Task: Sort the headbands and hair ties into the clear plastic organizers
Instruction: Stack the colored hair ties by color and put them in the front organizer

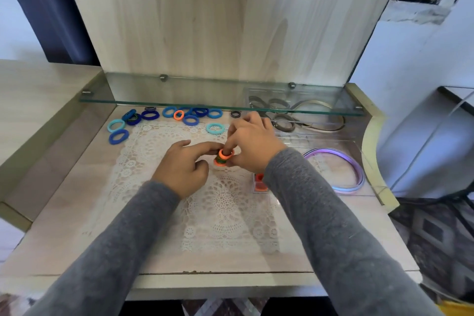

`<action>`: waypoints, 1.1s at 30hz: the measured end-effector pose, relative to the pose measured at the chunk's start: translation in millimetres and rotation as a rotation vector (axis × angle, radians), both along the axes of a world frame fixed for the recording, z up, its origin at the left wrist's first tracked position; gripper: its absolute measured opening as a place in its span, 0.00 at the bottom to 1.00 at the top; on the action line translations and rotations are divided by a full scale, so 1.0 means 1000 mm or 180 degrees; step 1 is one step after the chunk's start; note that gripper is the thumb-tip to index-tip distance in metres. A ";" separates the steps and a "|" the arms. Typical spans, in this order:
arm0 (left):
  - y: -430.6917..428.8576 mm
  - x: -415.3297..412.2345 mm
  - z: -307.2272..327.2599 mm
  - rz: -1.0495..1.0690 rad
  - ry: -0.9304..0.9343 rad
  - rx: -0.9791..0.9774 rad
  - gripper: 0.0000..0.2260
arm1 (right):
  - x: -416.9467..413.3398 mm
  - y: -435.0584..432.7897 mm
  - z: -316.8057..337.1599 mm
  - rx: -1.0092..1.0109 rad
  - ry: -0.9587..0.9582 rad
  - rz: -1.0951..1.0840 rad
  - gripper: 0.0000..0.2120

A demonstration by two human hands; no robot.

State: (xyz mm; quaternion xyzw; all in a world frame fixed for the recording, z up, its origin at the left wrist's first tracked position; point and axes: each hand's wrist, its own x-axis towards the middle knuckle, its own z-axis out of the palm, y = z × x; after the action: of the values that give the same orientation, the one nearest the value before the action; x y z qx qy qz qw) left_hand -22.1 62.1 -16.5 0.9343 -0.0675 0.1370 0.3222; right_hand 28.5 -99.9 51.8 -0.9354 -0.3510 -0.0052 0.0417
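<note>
Grey sleeves (128,238) cross tabletop (64,233) | left hand (183,167) and right hand (252,146) both pinch stack of hair ties (223,158) over lace doily (225,202) | judged light, soft, stretchy; squeeze stack at its sides | obstacles: small clear box (260,183) touching right wrist; loose blue hair ties (191,119) under glass shelf (220,100); purple headband (346,174) right

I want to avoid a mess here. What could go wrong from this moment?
The small stack of orange and green hair ties, pinched between the left hand and the right hand, could slip and scatter. The grey right sleeve lies close to the small clear box of orange hair ties and might knock it.
</note>
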 end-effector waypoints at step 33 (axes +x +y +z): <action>-0.083 0.032 -0.027 -0.0481 -0.0493 -0.0051 0.22 | 0.031 -0.086 -0.017 -0.0378 0.0248 -0.0395 0.09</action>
State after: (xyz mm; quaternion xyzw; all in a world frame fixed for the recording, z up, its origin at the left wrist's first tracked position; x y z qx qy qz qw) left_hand 10.3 -21.4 -43.5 0.9105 -0.1613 0.1846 0.3329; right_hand 59.1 -185.7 35.1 -0.9557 -0.2902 0.0494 -0.0006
